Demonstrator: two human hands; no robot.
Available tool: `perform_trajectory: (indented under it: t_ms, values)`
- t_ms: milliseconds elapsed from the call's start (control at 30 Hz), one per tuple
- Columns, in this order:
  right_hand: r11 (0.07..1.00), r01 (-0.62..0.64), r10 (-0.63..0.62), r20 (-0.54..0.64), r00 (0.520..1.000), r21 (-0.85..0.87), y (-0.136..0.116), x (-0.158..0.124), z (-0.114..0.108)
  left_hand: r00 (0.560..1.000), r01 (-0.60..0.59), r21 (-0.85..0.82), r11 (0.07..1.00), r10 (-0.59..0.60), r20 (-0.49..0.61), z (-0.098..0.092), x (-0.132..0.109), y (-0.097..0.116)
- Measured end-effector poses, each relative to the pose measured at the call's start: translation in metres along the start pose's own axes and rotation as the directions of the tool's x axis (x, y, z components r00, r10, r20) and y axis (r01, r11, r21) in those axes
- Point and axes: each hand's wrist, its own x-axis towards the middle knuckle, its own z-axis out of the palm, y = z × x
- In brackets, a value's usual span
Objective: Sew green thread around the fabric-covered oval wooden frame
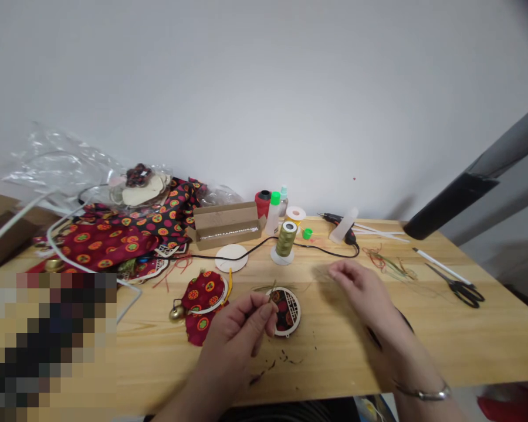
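My left hand is closed in a pinch on thin green thread, above the left edge of a round piece with dark patterned fabric and a white lattice rim. My right hand is raised to the right, its fingertips pressed together; what they hold, if anything, is too fine to make out. A spool of olive thread stands upright behind the round piece. Left of my left hand lie red patterned fabric pieces with a white ring and a brass bell.
Black scissors, a white pen and tangled threads lie at the right. Along the back are a glue gun, bottles and an open cardboard box. Patterned fabric is heaped at the left.
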Motion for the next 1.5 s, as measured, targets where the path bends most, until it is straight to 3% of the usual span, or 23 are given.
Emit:
perform_trajectory:
  t_ms: [67,167,233,333,467,700,867,1167,1333,1500]
  values:
    - [0.943,-0.058,0.094,-0.094,0.991,0.327,-0.002,0.002,-0.015,1.000,0.004,-0.010,1.000,-0.004,-0.007,0.000,0.001,-0.001]
    - [0.574,-0.037,0.236,-0.122,0.964,0.818,-0.008,0.003,-0.032,1.000,0.001,-0.005,1.000,-0.001,-0.009,0.000,0.002,-0.002]
    - [0.404,-0.012,0.253,-0.099,0.962,0.915,-0.014,0.003,-0.039,1.000,0.000,0.000,1.000,0.000,-0.006,0.001,0.002,0.000]
    - [0.332,-0.002,0.222,-0.076,0.972,0.943,-0.023,0.003,-0.042,1.000,0.000,-0.008,1.000,0.000,-0.012,0.002,0.002,0.003]
    - [0.341,-0.033,0.119,-0.009,0.993,0.939,-0.033,0.002,-0.034,1.000,0.006,-0.043,0.999,-0.006,-0.001,0.003,0.003,0.005]
    - [0.440,-0.054,0.024,0.048,0.999,0.896,-0.043,0.002,-0.016,0.995,0.096,-0.132,0.987,-0.090,0.052,0.008,0.004,0.006]
    - [0.420,-0.108,0.039,0.101,0.994,0.901,-0.049,0.003,-0.015,0.994,0.103,-0.138,0.985,-0.099,0.035,0.009,0.003,0.008]
    - [0.394,-0.096,-0.033,0.118,0.992,0.914,-0.066,0.001,-0.003,0.986,0.167,-0.223,0.960,-0.156,0.065,0.012,0.004,0.006]
    - [0.484,-0.076,-0.066,0.123,0.990,0.872,-0.072,-0.002,0.006,0.996,0.047,-0.235,0.971,-0.063,-0.063,0.012,0.003,0.012]
    - [0.640,-0.008,-0.113,0.104,0.988,0.768,-0.075,-0.005,0.009,0.996,-0.075,-0.196,0.978,0.065,-0.056,0.010,0.003,0.016]
